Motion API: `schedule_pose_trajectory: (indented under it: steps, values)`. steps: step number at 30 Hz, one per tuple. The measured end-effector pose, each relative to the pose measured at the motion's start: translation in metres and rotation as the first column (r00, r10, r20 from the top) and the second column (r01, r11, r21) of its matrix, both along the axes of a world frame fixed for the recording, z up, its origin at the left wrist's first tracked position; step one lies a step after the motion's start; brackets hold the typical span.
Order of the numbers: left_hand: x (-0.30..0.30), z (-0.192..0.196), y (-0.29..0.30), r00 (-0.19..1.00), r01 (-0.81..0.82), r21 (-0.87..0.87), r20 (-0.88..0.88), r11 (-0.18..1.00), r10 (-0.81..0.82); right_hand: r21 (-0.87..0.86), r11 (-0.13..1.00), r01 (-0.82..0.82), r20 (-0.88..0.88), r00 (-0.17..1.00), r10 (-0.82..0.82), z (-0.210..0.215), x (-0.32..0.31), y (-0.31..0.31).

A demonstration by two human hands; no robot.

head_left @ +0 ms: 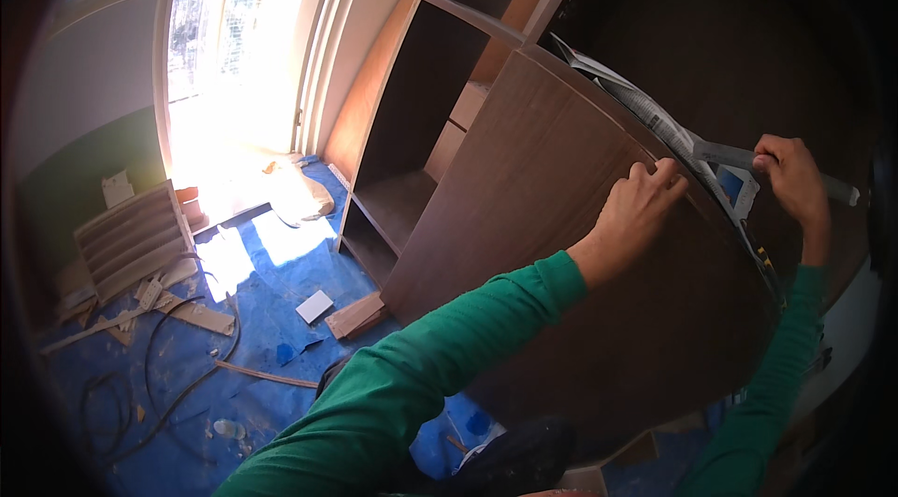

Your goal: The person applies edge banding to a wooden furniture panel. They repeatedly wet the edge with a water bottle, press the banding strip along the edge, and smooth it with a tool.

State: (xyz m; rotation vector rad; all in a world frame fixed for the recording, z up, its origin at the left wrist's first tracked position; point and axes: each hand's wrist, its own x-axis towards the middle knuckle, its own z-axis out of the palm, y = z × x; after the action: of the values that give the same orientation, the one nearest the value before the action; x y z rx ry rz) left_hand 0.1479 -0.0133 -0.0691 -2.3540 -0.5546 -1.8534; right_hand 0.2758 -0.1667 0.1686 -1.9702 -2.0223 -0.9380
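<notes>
Our left hand rests on the top edge of the brown board, fingers curled over it. Our right hand has its fingers pinching a grey strip by the newspaper

Hard daylight pours through the window on my left, blown out to white and spilling a glaring patch across the blue floor sheet. The brown panel before me sits in dim shade, its upper right falling to near black. Straight edges bow, and the rim darkens into a fisheye vignette.
</notes>
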Motion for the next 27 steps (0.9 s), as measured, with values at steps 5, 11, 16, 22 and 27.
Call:
schedule_pose_trajectory:
  steps: [5, 11, 16, 22, 27]
  values:
    - [-0.008, 0.008, -0.005, 0.992, 0.126, -0.101, -0.016, 0.987, -0.129, 0.048, 0.989, -0.143, 0.09, 0.986, 0.138, -0.001, -0.02, -0.002]
    - [-0.007, 0.02, -0.011, 0.986, 0.139, -0.19, -0.061, 0.972, -0.153, -0.047, 0.999, -0.022, 0.148, 0.989, 0.029, -0.027, -0.049, 0.033]
    - [-0.002, 0.017, 0.0, 0.984, 0.174, -0.168, -0.019, 0.97, -0.18, -0.054, 0.998, -0.015, 0.147, 0.989, 0.023, -0.035, -0.044, 0.044]
    - [-0.001, 0.013, -0.001, 0.978, 0.207, -0.138, 0.008, 0.968, -0.208, -0.059, 0.998, 0.003, 0.205, 0.979, 0.009, -0.04, -0.058, 0.06]
    - [-0.001, 0.01, -0.001, 0.982, 0.19, -0.095, 0.001, 0.977, -0.191, -0.095, 0.991, 0.096, 0.193, 0.978, -0.076, -0.023, -0.065, 0.085]
